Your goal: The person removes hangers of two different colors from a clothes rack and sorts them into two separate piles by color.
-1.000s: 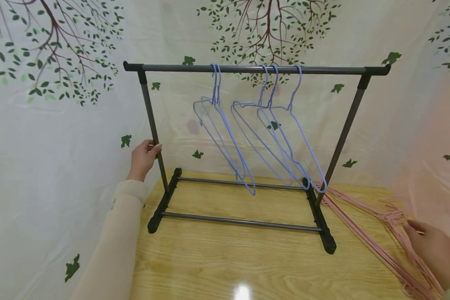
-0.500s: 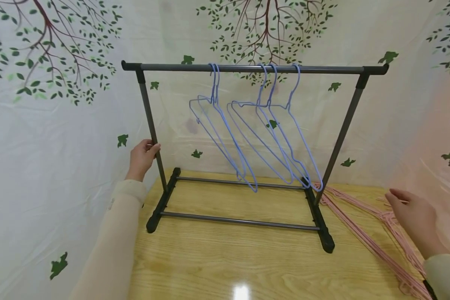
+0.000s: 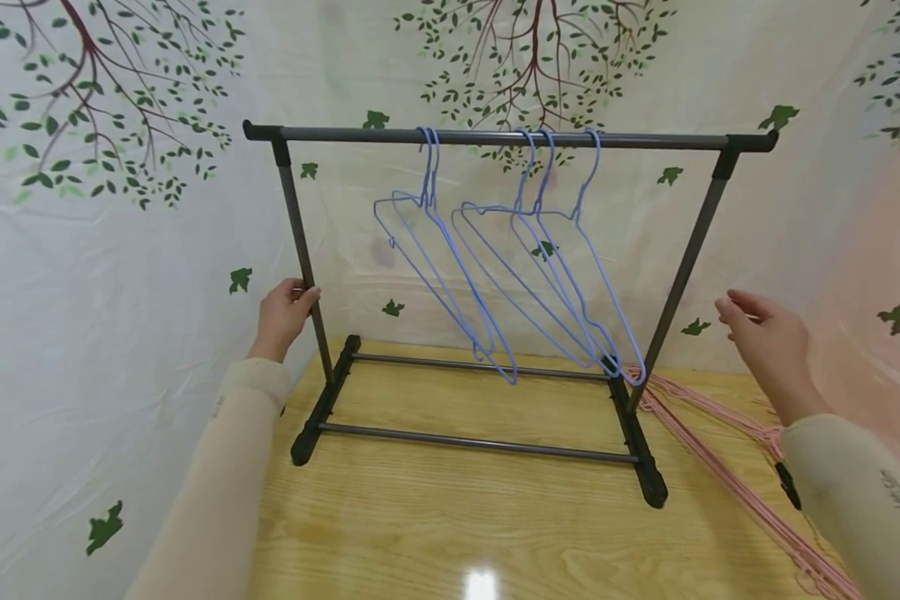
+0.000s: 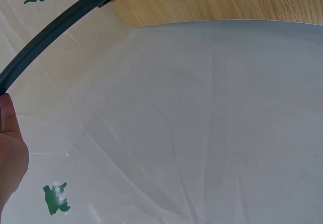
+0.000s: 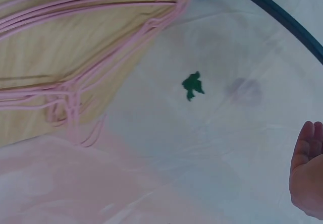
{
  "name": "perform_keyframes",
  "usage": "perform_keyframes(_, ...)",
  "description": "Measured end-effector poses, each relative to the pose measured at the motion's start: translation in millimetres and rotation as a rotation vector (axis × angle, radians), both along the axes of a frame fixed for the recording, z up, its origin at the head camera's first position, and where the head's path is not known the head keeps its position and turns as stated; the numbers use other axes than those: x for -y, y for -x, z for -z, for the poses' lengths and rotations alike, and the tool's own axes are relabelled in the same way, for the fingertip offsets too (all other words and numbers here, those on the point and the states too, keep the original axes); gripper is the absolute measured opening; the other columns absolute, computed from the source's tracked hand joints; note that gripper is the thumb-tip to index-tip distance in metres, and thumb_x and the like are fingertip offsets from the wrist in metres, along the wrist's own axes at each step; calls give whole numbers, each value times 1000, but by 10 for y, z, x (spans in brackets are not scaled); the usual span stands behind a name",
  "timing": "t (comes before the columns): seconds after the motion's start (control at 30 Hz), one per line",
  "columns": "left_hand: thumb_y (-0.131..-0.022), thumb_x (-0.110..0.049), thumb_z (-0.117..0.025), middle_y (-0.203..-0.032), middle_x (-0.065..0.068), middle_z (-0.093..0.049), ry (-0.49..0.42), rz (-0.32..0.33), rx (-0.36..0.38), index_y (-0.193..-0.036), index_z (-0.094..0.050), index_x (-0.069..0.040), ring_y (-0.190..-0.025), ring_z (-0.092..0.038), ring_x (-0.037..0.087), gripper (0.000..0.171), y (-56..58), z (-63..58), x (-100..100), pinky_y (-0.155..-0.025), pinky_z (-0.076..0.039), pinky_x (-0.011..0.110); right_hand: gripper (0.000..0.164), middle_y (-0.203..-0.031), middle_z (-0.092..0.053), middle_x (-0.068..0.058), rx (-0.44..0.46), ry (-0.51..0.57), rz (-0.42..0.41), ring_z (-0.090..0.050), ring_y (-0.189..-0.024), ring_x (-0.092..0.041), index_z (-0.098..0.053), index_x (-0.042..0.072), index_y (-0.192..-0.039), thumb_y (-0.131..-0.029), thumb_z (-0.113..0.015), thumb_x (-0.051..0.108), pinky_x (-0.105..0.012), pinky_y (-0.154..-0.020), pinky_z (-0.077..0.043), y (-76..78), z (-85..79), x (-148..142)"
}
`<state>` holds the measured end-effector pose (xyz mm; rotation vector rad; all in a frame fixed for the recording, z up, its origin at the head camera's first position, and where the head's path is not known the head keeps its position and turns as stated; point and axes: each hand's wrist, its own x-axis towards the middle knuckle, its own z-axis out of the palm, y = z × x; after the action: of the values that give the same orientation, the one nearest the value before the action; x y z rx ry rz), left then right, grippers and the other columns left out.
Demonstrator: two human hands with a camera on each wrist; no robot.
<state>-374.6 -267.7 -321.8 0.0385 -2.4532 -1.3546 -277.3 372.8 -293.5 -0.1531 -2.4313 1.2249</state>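
Note:
My left hand (image 3: 283, 318) pinches the left upright of a dark metal clothes rack (image 3: 297, 233) between thumb and fingers. Several blue wire hangers (image 3: 436, 171) hang by their hooks from the top rail, in two groups. Raised just right of the rack's right upright, my right hand (image 3: 772, 354) is apart from it and holds nothing, its fingers loosely bent. In the left wrist view, the fingers (image 4: 7, 114) touch the dark post. The right wrist view catches only part of the empty hand (image 5: 308, 176) at its edge.
A bundle of pink wire hangers (image 3: 720, 463) lies on the wooden table (image 3: 390, 517), right of the rack's foot. Behind stands a pale curtain (image 3: 810, 217) printed with branches and green birds. The rack's two lower bars cross just above the tabletop.
My right hand has risen from beside the pink hangers and moved left, towards the rack's right upright. The left hand keeps its grip on the post. The blue hangers have swung slightly.

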Motion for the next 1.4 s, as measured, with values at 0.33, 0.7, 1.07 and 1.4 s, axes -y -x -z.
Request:
perform_keyframes(0.33, -103, -36, -54, -132, 22, -57, 60, -59, -46, -136, -51, 0, -123, -52, 38, 50, 2, 43, -30, -101, -43, 51, 68, -129, -56, 2, -53, 58, -52, -53, -94, 5, -44, 9, -150, -97, -56, 50, -5, -73, -44, 311, -196, 243)
perform_keyframes(0.7, -101, -39, -57, -141, 20, -51, 41, -124, -196, -140, -50, 0, -131, -47, 36, 56, -209, -35, -60, -106, -39, 50, 49, -109, -59, 11, -114, 198, -78, -59, -92, 1, -57, 7, -135, -97, -61, 38, -10, -78, -50, 509, -263, 332)
perform_keyframes(1.07, -102, -33, -57, -127, 17, -59, 7, -21, -224, -137, -51, -1, -119, -55, 31, 47, -363, -172, -287, -99, -45, 46, 38, -97, -62, 11, -165, 397, -110, -65, -81, 4, -61, 3, -125, -93, -70, 21, -12, -72, -52, 597, -233, 317)
perform_keyframes(1.4, -101, -36, -59, -124, 12, -62, -38, 123, -256, -133, -56, -4, -110, -58, 26, 45, -445, -420, -874, -93, -47, 42, 53, -102, -58, 16, -137, 209, -69, -61, -87, 7, -53, -3, -139, -98, -62, 29, -11, -76, -50, 620, -217, 347)
